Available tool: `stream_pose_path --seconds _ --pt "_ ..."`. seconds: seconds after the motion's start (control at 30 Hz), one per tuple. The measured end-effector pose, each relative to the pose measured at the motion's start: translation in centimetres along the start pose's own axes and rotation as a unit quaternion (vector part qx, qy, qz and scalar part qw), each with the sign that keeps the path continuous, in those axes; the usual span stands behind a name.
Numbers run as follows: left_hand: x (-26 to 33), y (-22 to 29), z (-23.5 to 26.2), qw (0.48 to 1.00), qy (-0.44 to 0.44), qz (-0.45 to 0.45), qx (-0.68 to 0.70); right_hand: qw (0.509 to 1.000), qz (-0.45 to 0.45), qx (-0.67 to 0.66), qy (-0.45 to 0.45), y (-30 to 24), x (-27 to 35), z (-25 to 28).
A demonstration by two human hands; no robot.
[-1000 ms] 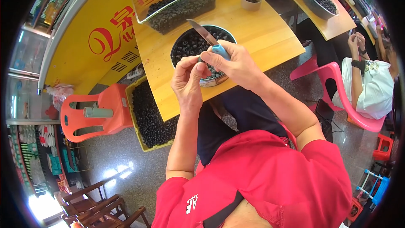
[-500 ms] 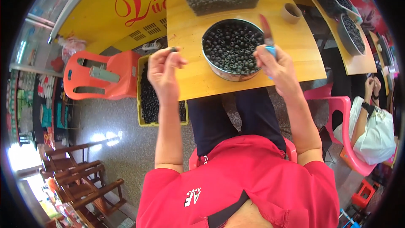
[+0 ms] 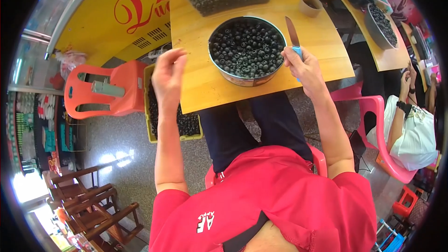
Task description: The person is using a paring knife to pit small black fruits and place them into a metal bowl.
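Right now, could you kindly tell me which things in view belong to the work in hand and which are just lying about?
Apparently belonging:
blue-handled knife in the right hand
round tub of small dark pieces
yellow crate and clear bin of similar pieces

Apparently lying about:
orange plastic chair
pale green cylinder
brown cup
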State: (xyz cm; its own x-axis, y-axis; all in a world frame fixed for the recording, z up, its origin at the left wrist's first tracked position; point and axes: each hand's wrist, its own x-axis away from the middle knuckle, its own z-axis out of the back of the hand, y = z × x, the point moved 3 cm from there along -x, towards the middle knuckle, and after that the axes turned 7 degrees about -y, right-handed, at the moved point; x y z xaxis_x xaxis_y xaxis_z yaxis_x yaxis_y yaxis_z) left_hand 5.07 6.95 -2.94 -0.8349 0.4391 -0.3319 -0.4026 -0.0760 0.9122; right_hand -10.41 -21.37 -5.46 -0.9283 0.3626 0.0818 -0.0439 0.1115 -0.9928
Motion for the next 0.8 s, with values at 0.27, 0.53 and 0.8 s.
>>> stream_pose_path --seconds 0.27,0.53,0.8 --pt "-5.2 0.9 -13.6 0.874 -0.346 -0.125 -0.318 1.000 0.008 -0.016 -0.018 -0.5 1.0 -0.2" --pt "-5.1 1.0 -13.6 0.929 -0.361 0.070 -0.051 0.998 0.051 0.030 -0.001 -1.1 0.8 0.5" --pt "-2.5 3.3 -11.7 0.933 -0.253 0.100 0.235 0.991 0.110 -0.029 -0.069 -2.5 -1.2 -3.8"
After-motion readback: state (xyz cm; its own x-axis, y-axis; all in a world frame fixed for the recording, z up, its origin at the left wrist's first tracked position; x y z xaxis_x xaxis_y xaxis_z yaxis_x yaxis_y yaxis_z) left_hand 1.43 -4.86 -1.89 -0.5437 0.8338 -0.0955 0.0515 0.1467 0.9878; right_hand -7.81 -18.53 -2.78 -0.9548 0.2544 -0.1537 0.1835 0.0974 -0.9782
